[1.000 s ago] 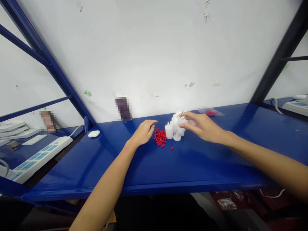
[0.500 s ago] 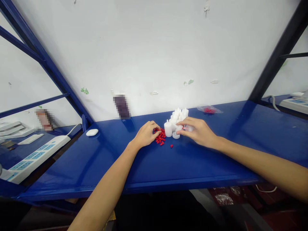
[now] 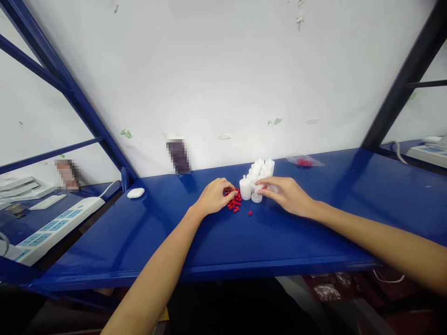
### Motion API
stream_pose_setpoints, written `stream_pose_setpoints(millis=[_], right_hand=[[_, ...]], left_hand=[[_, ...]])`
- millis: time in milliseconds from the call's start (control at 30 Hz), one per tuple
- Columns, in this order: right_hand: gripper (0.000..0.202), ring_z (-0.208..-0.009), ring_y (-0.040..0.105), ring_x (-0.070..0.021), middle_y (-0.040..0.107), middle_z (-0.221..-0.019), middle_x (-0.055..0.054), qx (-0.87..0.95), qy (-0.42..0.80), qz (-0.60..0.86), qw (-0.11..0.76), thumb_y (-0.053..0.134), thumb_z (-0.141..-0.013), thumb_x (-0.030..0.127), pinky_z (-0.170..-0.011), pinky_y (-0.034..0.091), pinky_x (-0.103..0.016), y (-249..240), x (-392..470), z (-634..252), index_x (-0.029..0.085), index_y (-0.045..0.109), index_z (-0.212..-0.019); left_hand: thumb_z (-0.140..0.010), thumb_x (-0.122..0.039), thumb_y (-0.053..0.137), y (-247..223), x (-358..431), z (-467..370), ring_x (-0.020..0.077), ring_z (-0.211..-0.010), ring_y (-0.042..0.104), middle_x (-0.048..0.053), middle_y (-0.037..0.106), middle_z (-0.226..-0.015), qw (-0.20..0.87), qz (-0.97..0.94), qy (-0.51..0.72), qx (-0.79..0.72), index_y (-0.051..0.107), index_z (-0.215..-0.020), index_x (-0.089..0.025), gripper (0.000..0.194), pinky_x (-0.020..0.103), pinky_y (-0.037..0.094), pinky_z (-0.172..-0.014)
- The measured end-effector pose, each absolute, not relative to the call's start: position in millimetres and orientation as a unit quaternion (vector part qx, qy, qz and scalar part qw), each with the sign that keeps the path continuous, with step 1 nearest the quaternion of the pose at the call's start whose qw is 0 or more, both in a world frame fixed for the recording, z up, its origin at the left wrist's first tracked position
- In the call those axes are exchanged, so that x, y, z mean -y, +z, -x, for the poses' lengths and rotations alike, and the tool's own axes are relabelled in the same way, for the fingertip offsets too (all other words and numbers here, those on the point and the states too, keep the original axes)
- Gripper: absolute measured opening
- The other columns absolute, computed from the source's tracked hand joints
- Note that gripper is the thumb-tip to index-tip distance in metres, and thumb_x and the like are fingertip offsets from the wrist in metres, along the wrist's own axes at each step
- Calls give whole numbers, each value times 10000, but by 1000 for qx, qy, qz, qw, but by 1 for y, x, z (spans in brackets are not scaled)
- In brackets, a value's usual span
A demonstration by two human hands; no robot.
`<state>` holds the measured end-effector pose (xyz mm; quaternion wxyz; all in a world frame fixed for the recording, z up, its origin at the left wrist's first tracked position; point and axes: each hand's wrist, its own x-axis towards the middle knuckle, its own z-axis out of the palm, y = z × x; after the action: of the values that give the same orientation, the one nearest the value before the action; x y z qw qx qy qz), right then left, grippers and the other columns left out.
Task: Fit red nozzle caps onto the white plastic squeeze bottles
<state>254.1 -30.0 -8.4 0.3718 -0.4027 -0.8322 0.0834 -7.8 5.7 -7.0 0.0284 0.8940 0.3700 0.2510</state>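
A heap of small red caps [image 3: 236, 203] lies on the blue shelf, partly under the curled fingers of my left hand [image 3: 214, 197]. Its thumb and fingers close in among the caps; what they hold is hidden. One loose red cap [image 3: 250, 213] lies in front of the heap. My right hand [image 3: 291, 195] pinches a whitish, translucent bottle [image 3: 274, 188] with red at its end, largely covered by the fingers. Just left of those fingertips stands a white nozzle-topped bottle [image 3: 245, 188]. A round white piece [image 3: 256, 197] is under the right fingertips, and several white bottles [image 3: 258, 166] cluster behind.
A clear bag of red pieces [image 3: 305, 162] lies at the back right. A white rounded case [image 3: 136, 192] sits at the left, and a blurred dark slab [image 3: 179, 156] leans on the wall. Beyond the blue frame [image 3: 80, 102] is a power strip [image 3: 61, 230]. The shelf's front edge [image 3: 223, 272] runs across.
The right thumb and fingers have shifted slightly around the bottle, and less of it shows. My left hand stays at the red heap. The whole view has moved a little.
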Motion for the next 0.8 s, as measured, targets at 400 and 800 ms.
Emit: stream_pose_setpoints(millis=[400,800], right_hand=[[280,-942,708,-240,736,-1086,-29,832,43,418,361,598,-887,406,-809,535,-353,-5,37,-253,237,650,-1105],[260,-960,710,-222,735,-1106,-46,841,-50,371,390,611,-900,377,-789,552,-330,-11,33,-259,221,671,-1099]], left_hand=[[-926,-272,495,-3,-3,7,179,-825,577,28,644,-876,1,-886,281,-370,650,-925,-204,169,330,454,-794],[-835,-173,565,-5,-7,8,158,-777,564,18,606,-823,-2,-875,325,-359,606,-818,-188,47,295,459,-739]])
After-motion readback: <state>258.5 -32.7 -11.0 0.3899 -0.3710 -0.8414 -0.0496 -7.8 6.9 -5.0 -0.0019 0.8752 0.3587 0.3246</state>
